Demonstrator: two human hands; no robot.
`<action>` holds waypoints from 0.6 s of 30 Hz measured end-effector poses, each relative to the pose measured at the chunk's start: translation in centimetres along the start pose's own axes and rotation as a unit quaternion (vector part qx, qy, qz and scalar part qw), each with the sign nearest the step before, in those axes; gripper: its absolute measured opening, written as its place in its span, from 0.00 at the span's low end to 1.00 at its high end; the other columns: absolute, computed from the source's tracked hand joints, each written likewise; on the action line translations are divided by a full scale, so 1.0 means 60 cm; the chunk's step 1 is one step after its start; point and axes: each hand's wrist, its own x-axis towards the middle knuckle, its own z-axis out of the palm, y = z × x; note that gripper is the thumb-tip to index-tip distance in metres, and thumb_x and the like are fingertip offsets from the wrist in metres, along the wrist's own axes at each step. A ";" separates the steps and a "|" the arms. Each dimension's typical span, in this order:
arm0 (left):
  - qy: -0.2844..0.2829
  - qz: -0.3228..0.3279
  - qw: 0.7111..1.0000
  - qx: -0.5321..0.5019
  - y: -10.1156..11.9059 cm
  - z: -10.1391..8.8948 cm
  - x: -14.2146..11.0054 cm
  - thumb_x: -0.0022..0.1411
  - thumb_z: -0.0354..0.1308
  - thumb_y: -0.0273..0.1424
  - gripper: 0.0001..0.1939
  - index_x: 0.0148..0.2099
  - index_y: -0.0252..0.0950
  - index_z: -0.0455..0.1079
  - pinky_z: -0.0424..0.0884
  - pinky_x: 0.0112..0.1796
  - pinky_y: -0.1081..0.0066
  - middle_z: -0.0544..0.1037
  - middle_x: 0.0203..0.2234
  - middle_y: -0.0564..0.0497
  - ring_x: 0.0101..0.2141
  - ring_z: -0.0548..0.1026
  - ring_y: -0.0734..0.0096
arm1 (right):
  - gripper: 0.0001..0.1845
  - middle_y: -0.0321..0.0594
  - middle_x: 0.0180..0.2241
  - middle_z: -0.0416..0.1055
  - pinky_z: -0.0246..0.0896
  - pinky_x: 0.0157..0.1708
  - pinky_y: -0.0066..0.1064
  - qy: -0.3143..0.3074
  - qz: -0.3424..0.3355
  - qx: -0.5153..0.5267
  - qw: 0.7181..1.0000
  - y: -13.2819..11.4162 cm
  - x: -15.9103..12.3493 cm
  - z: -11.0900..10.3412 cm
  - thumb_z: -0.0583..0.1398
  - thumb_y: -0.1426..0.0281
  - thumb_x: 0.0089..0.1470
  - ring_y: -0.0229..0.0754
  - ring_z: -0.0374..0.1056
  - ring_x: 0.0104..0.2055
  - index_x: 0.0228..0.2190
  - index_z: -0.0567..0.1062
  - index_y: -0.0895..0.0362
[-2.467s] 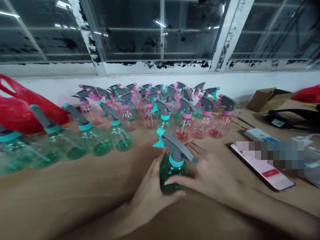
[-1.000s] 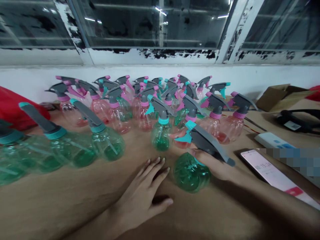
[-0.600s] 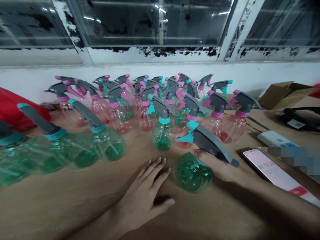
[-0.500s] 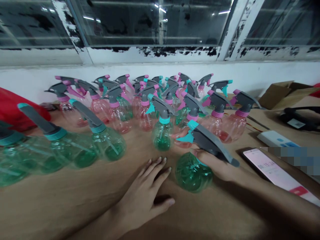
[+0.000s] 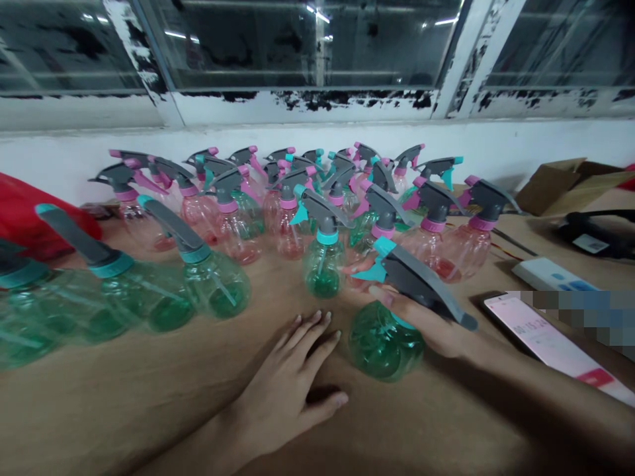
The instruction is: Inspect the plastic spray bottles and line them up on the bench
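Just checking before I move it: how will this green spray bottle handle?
The green spray bottle would likely roll if pushed: its round body lies sideways. Its clear plastic looks light and slippery. The grey sprayer head probably makes it top-heavy.

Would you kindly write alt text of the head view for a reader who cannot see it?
A person's right hand holds a tilted green spray bottle by its grey trigger head over a tan tabletop, the left hand resting flat beside it. Rows of green bottles and pink spray bottles stand behind, below a paint-chipped window, with a phone at right.
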 end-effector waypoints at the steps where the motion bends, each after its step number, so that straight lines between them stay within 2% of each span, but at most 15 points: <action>1: -0.002 -0.002 1.000 0.000 0.000 -0.001 0.000 0.65 0.50 0.48 0.31 0.62 0.33 0.57 0.52 0.58 0.54 0.55 0.63 0.43 0.62 0.50 0.55 | 0.14 0.35 0.23 0.68 0.67 0.38 0.36 -0.003 0.012 0.000 1.000 0.001 -0.001 0.000 0.54 0.61 0.58 0.40 0.67 0.28 0.43 0.75 0.49; 6: -0.008 -0.006 1.000 -0.010 0.000 0.000 0.001 0.65 0.49 0.48 0.31 0.62 0.35 0.57 0.52 0.58 0.53 0.55 0.63 0.44 0.62 0.50 0.55 | 0.15 0.36 0.23 0.69 0.67 0.29 0.33 0.001 0.032 0.002 0.999 -0.005 -0.003 0.000 0.54 0.59 0.57 0.40 0.67 0.26 0.40 0.77 0.51; 12: -0.015 -0.005 1.000 -0.010 0.000 0.000 0.001 0.65 0.50 0.48 0.31 0.62 0.34 0.57 0.53 0.57 0.53 0.55 0.63 0.43 0.62 0.50 0.55 | 0.18 0.32 0.18 0.64 0.65 0.25 0.32 -0.010 0.035 0.006 0.999 -0.022 0.002 0.000 0.55 0.59 0.57 0.39 0.63 0.21 0.46 0.73 0.51; 18: -0.007 -0.004 1.000 -0.010 0.002 -0.002 0.001 0.65 0.49 0.48 0.31 0.62 0.33 0.57 0.52 0.58 0.53 0.56 0.62 0.42 0.62 0.51 0.55 | 0.16 0.31 0.16 0.63 0.64 0.22 0.31 0.003 0.013 -0.008 1.000 -0.024 0.001 0.000 0.55 0.59 0.57 0.38 0.62 0.20 0.44 0.74 0.50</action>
